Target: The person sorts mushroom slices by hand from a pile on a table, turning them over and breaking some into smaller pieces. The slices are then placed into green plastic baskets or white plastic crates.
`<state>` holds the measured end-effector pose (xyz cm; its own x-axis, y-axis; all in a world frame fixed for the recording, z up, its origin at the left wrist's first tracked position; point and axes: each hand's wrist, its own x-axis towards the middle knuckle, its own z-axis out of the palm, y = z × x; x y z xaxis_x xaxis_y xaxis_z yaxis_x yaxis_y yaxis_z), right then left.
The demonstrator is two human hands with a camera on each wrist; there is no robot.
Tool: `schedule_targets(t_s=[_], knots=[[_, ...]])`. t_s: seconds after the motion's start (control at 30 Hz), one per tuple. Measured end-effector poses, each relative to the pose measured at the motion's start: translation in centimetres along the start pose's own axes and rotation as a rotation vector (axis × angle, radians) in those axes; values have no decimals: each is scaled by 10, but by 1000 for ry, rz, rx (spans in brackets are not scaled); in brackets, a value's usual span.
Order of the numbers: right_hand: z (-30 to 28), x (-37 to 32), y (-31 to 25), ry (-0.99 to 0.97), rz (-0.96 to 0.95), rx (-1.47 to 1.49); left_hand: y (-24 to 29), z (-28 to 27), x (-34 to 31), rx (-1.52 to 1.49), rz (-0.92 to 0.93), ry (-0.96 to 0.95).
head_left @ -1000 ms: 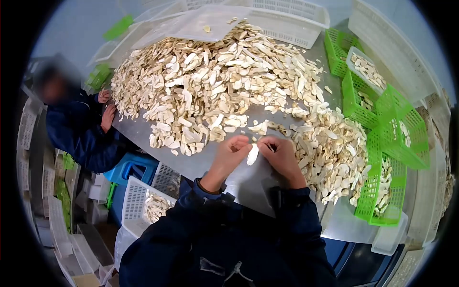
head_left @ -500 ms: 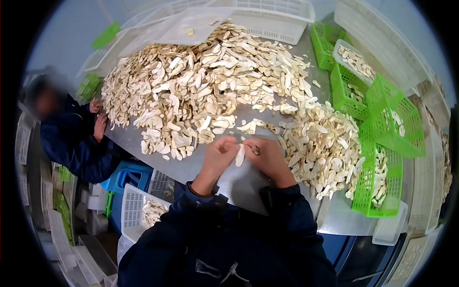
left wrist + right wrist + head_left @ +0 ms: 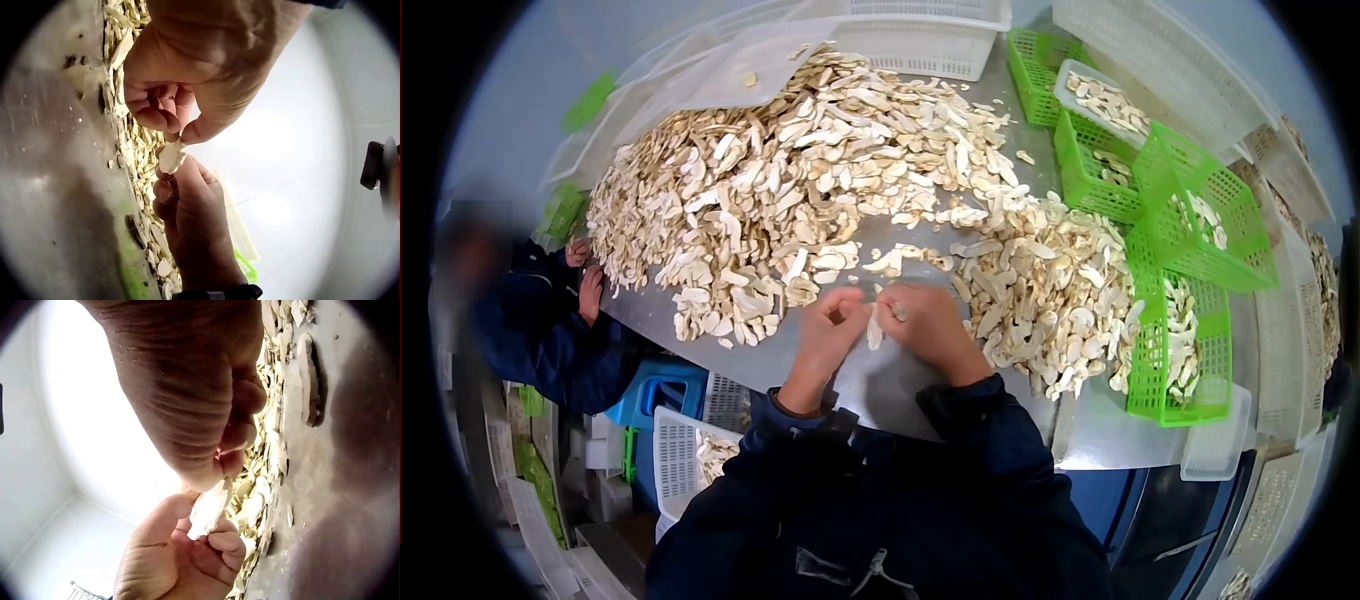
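Note:
Both hands meet over the metal table, around one pale dried slice (image 3: 875, 328). My left hand (image 3: 828, 335) pinches the slice between thumb and fingertip, its other fingers curled. The right hand (image 3: 932, 325) holds the same slice by its upper part with thumb and fingers. In the left wrist view the slice (image 3: 172, 157) lies between the left hand (image 3: 200, 69) and the right hand (image 3: 199, 219). The right wrist view shows the slice (image 3: 210, 509) under the right fingertips, with a small thin piece (image 3: 234, 449) by the curled right fingers.
A large heap of slices (image 3: 800, 170) spreads beyond the hands, a smaller heap (image 3: 1050, 290) lies to the right. Green baskets (image 3: 1225, 345) line the right edge. Another person's hands (image 3: 588, 290) rest at the left edge. A white basket (image 3: 675, 460) stands below left.
The head view has swung, so hands and table appear further left. Both hands remain together on a slice, with the right hand's fingers turned over it more.

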<state>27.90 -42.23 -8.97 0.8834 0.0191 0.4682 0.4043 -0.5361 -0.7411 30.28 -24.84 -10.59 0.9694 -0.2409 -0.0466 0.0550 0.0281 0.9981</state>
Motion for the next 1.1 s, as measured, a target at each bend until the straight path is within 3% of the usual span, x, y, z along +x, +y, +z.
schedule_targets(t_s=[0.37, 0.47, 0.6, 0.7, 0.9, 1.07, 1.1], knots=[[3, -1, 3, 111, 73, 15, 0, 2, -2, 0, 27, 57], [-2, -1, 1, 58, 132, 94, 9, 2, -5, -42, -8, 101], [5, -2, -1, 135, 198, 299, 10, -1, -5, -76, 35, 140], [8, -3, 0, -62, 387, 524, 13, -3, -5, -90, 44, 142], [16, -5, -2, -191, 457, 770, 11, -4, -3, -93, 8, 121], [13, 2, 21, -19, 448, 587, 0, -25, 9, 80, 5, 38], [1, 6, 13, 22, 630, 726, -6, -34, 16, 238, 73, 52]])
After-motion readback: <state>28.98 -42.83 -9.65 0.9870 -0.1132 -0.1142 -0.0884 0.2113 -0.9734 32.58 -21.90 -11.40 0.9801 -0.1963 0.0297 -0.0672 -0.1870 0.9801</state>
